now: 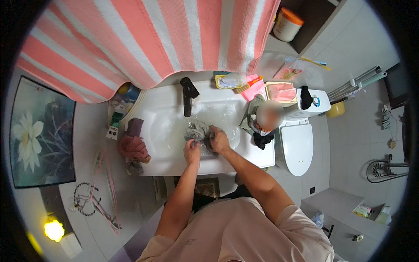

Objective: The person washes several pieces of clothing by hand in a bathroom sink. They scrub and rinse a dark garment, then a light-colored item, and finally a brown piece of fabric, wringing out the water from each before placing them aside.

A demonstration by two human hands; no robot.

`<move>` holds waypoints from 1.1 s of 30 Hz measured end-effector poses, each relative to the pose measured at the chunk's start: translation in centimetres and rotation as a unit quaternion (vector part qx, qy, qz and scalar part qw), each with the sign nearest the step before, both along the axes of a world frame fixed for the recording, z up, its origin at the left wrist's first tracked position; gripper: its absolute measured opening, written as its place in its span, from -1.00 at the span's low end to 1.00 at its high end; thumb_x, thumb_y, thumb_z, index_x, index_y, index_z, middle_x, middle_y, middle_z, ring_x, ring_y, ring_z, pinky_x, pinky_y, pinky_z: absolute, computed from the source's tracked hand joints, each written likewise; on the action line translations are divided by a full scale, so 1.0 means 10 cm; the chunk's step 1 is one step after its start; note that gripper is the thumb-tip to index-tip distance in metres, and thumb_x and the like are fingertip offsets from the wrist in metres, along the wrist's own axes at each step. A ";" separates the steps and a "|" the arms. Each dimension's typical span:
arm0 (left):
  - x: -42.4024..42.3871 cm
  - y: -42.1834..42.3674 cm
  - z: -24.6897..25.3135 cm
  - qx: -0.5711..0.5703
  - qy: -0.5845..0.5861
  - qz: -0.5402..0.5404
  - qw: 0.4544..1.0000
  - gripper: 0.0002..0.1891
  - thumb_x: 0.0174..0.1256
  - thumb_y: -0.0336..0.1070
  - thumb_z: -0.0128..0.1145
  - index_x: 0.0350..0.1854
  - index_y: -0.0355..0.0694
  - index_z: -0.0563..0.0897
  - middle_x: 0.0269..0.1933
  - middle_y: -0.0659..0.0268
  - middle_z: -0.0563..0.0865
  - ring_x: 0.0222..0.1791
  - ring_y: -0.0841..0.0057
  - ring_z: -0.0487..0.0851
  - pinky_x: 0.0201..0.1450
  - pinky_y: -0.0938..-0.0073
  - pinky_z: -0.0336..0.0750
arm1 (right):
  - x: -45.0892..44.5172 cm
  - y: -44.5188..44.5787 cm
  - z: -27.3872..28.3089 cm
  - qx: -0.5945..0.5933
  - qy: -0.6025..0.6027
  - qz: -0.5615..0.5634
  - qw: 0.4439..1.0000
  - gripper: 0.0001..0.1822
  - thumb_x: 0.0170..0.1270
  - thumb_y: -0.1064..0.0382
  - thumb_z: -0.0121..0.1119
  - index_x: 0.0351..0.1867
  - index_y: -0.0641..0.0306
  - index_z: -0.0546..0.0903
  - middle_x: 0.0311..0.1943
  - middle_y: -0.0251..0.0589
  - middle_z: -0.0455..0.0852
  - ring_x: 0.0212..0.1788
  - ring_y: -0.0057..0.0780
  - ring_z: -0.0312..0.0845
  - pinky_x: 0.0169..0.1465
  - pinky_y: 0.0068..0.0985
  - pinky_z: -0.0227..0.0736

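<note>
A wet, bunched grey cloth [197, 130] is in the white washbasin [157, 119], just below the spout of the black faucet [187, 104]. Cloudy water lies around it in the bowl. My left hand [192, 152] pinches the cloth's near edge with its fingertips. On the other side, my right hand [219, 140] grips a darker, soaked part of the cloth, its fingers partly hidden by the folds.
A pile of damp garments [252, 114] lies on the basin's right rim, beside the toilet [297, 147]. Along the left rim sit a reddish mesh cloth [134, 148] and a purple block [134, 127]. A brush [250, 84] rests behind; a striped towel [163, 36] hangs above.
</note>
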State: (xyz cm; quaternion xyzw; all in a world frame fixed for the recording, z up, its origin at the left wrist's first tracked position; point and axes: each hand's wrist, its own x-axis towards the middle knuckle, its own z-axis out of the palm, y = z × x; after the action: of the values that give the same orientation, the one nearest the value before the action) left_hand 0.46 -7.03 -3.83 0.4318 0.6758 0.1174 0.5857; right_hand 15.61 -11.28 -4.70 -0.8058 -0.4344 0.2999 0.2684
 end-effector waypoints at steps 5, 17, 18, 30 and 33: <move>-0.05 0.09 0.50 -0.253 -0.406 0.207 0.853 -0.43 0.33 0.15 0.25 0.31 0.04 0.53 0.27 0.26 0.62 0.15 0.31 0.65 0.13 0.24 0.55 | -0.58 0.12 1.16 0.166 0.129 -0.081 0.974 -0.37 0.13 0.27 0.33 0.27 0.35 0.44 -0.03 0.25 0.69 0.01 0.20 0.64 0.09 -0.12 0.54; -0.19 0.32 0.34 -0.138 -0.545 0.147 0.814 -0.51 0.44 0.15 0.02 0.24 -0.03 0.60 0.16 0.24 0.69 0.16 0.31 0.65 0.15 0.16 0.59 | -1.15 -0.23 1.59 0.270 -0.021 0.122 0.955 -0.70 0.30 0.07 0.30 -0.11 0.23 0.67 -0.32 0.04 0.66 -0.31 0.06 0.63 -0.23 -0.12 0.56; -0.22 0.35 0.22 -0.131 -0.519 0.182 0.825 -0.52 0.45 0.15 0.01 0.23 -0.03 0.60 0.15 0.24 0.70 0.16 0.31 0.65 0.16 0.16 0.59 | -1.09 -0.07 1.48 0.280 -0.053 0.093 0.954 -0.69 0.32 -0.01 0.26 -0.22 0.21 0.68 -0.38 0.02 0.68 -0.35 0.04 0.65 -0.29 -0.11 0.56; -0.25 0.34 0.57 0.308 0.093 -0.111 0.940 -0.29 0.23 -0.29 0.28 0.48 -0.01 0.36 0.42 -0.12 0.33 0.32 -0.04 0.46 0.18 0.07 0.52 | 0.31 -0.02 0.12 0.046 0.046 -0.058 0.996 -0.69 0.42 0.08 0.17 -0.02 0.28 0.60 -0.10 0.22 0.69 -0.16 0.06 0.69 -0.05 -0.15 0.55; -0.37 0.29 0.37 0.329 0.203 -0.294 0.874 -0.23 0.26 -0.16 0.30 0.53 0.21 0.28 0.58 -0.03 0.00 0.43 -0.27 0.25 0.25 -0.05 0.49 | 0.27 -0.11 -0.12 0.072 0.008 0.039 0.997 -0.54 0.37 0.19 0.24 0.29 0.05 0.47 0.38 0.31 0.29 0.02 0.08 0.63 0.11 -0.17 0.54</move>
State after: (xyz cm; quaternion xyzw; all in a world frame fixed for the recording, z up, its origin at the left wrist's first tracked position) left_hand -3.29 -4.12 -0.10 0.7927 0.5441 0.0644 0.2673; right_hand 18.31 -12.38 -5.94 -0.7645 -0.4838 0.2841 0.3173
